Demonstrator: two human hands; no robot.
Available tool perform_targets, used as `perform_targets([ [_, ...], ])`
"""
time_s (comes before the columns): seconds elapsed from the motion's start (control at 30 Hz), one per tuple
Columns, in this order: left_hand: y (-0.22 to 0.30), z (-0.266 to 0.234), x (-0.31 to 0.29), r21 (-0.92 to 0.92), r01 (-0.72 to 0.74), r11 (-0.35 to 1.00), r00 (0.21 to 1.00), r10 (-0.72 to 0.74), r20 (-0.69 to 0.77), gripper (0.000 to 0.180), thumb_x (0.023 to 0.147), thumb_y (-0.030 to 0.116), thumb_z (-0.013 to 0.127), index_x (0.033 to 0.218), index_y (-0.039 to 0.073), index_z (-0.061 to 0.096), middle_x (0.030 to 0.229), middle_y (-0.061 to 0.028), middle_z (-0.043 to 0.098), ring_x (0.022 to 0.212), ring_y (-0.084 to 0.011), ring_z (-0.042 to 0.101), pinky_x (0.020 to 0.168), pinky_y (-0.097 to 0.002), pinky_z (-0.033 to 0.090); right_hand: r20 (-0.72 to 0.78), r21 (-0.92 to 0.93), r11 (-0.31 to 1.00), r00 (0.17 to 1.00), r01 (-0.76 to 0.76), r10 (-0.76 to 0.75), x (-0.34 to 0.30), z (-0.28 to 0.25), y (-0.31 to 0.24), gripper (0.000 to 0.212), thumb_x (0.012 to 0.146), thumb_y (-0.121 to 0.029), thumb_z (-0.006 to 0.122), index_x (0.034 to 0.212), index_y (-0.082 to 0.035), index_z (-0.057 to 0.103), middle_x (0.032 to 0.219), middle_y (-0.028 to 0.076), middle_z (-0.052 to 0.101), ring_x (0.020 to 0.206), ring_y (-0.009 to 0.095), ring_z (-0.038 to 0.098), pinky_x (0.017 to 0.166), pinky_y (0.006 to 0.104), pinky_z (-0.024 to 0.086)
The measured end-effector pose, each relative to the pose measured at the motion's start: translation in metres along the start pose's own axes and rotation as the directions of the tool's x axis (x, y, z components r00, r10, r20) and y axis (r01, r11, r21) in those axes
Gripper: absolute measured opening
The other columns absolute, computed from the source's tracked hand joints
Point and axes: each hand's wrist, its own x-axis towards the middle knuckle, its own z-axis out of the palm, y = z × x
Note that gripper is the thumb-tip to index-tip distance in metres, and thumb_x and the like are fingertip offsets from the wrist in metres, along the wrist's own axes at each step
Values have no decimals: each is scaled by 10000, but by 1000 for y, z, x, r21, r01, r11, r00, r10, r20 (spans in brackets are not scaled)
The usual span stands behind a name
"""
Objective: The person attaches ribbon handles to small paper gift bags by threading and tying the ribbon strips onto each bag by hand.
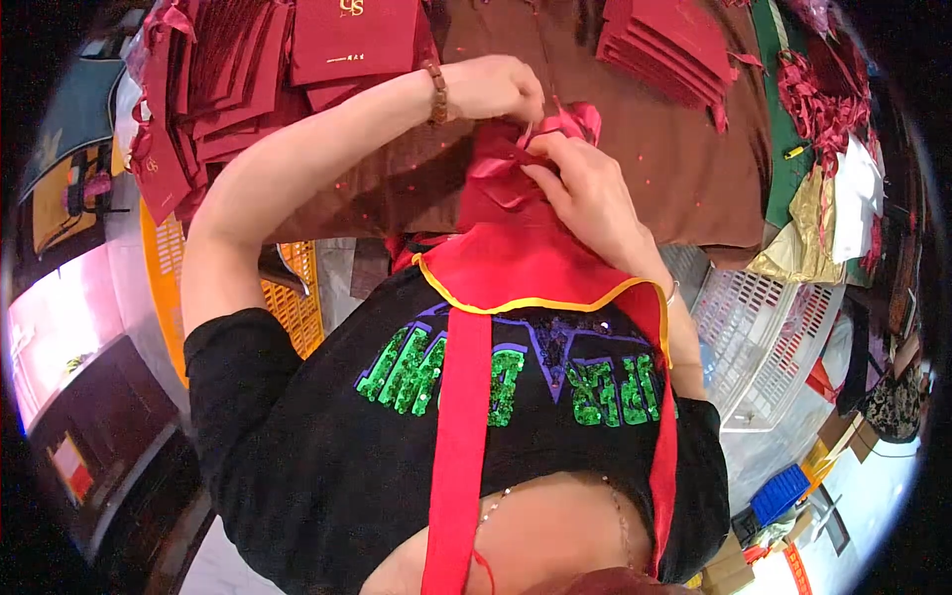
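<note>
My left hand (pixel 496 91), with a brown bead bracelet at its wrist, curls over the far side of a shiny red ribbon (pixel 501 186). Its fingers are closed, pinching the ribbon. Nearer to me on the right, my right hand (pixel 592 188) grips the same ribbon between thumb and index finger. Glossy loops of it stand up between and beyond the hands. Under the ribbon lies a dark red item, mostly covered by hands and ribbon, so I cannot tell its kind. It is at the table's near edge, close to my red apron (pixel 535 263) with yellow trim.
Dark red flat bags (pixel 233 74) are stacked at the table's left, and another stack (pixel 669 50) lies far right. A brown cloth (pixel 684 188) covers the table. Red ribbons (pixel 813 99) heap at the right. Below stand a white plastic basket (pixel 764 337) and an orange crate (pixel 297 322).
</note>
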Motion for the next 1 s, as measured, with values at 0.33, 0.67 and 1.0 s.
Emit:
perform_targets([
  [0.33,-23,27,13,-693,123,710,922,-341,-185,194,891,222,536,875,46,616,731,38,569,625,-39,438,592,-186,362,-17,15,1000,1000,-15,15,2,1,6,176,806,-98,598,960,-38,535,812,152,591,781,326,583,668,392,460],
  [0.67,-3,28,25,-165,28,986,967,-68,-245,302,901,302,524,984,20,594,776,-40,602,736,-82,531,653,-225,423,28,9,996,996,-84,83,-3,2,11,254,780,-133,648,996,-46,544,938,149,588,896,316,565,745,385,458],
  [1.0,11,22,12,-400,23,916,963,-127,-236,229,924,261,500,839,58,564,588,61,410,547,-24,356,487,-208,319,147,775,484,862,-405,486,-40,17,40,1003,661,-24,753,1394,-90,73,1270,149,412,1111,202,473,955,337,381],
])
